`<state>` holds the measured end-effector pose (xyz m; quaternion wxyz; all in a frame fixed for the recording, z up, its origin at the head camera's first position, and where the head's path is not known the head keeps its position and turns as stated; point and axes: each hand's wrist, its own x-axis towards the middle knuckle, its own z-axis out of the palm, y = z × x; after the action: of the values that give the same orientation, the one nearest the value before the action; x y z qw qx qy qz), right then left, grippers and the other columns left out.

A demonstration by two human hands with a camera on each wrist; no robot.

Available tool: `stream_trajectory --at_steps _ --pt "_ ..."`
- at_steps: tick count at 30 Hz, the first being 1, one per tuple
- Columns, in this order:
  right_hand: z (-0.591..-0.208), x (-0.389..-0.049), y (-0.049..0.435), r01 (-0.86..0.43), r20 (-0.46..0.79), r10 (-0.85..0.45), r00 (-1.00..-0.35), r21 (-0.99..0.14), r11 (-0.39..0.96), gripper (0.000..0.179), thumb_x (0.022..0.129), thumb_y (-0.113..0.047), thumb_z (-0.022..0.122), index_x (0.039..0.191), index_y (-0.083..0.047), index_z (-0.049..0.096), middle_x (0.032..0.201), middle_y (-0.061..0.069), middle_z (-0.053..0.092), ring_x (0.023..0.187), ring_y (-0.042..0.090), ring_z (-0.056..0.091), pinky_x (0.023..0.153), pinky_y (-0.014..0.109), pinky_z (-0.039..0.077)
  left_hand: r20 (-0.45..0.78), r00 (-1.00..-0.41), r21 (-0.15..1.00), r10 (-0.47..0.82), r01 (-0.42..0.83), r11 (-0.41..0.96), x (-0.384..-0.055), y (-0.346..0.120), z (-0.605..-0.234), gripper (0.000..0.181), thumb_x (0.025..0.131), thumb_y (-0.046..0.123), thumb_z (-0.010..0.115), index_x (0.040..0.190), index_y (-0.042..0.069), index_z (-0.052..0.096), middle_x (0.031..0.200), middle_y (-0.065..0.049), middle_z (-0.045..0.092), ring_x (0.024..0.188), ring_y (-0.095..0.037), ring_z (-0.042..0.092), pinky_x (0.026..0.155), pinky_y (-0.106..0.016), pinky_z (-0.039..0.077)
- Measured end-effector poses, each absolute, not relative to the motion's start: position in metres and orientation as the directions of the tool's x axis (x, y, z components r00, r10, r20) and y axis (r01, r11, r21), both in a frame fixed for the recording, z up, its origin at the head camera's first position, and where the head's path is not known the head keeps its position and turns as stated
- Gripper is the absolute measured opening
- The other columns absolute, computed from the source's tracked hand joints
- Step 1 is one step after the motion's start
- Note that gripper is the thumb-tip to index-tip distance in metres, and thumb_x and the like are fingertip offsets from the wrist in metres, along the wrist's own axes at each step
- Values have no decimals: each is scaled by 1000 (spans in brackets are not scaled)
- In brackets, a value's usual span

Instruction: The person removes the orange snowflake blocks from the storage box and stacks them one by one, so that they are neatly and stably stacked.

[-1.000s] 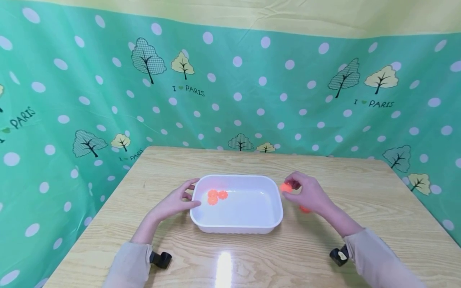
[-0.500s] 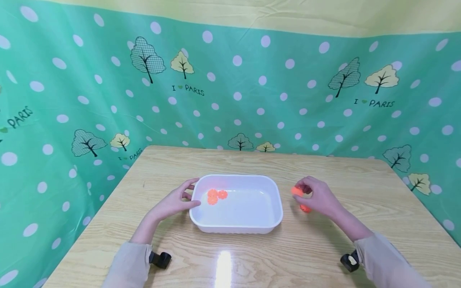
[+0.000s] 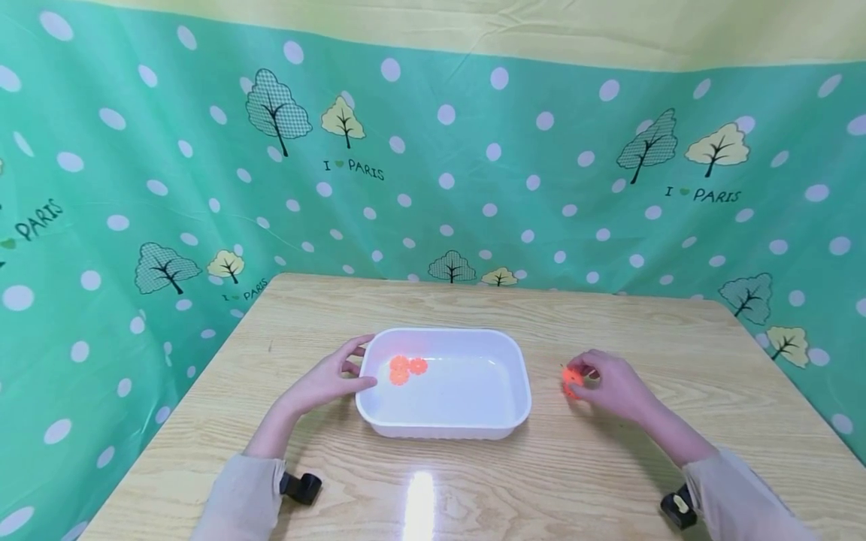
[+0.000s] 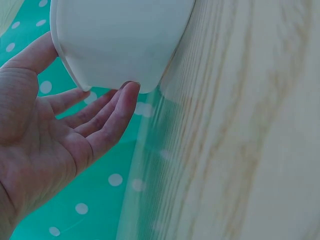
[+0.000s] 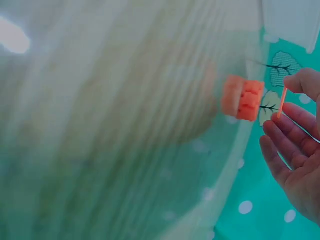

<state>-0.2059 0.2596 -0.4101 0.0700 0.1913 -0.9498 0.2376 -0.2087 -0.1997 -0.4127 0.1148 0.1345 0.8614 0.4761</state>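
At the left end of a white plastic basin, my left hand grips the wall, thumb over the rim. The left wrist view shows its other fingers against the outside of the basin. To the basin's right, my right hand pinches a thin orange disc between thumb and fingertips, edge-on in the right wrist view. A short stack of orange discs with notched edges stands on the table just beneath it; the held disc overlaps the stack in the head view. Several orange flower-shaped discs lie inside the basin, towards its left.
A light wood-grain table carries everything, with a bright glare spot near its front. Behind it hangs a green polka-dot curtain with printed trees. Each wrist wears a black camera mount.
My right hand has moved away from the basin's right side, rightward and down, bringing its orange disc to the stack. My left hand and the basin have stayed put.
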Motion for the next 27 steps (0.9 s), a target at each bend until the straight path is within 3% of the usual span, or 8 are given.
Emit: stream_trajectory --at_steps 18,27 --pt "-419 -203 268 -349 150 -316 -937 -410 843 25 73 -17 73 94 -8 65 87 1 64 81 17 60 72 34 50 -70 -938 847 338 123 517 -209 -200 -413 77 78 35 70 141 20 29 128 -11 44 96 -21 54 73 -31 47" --pt "-420 -203 269 -363 170 -321 -932 -402 841 25 72 -15 74 94 -7 64 88 1 63 80 17 59 71 34 50 -70 -938 849 339 123 513 -209 -200 -413 76 79 32 70 141 20 28 128 -11 43 96 -21 54 73 -31 47"
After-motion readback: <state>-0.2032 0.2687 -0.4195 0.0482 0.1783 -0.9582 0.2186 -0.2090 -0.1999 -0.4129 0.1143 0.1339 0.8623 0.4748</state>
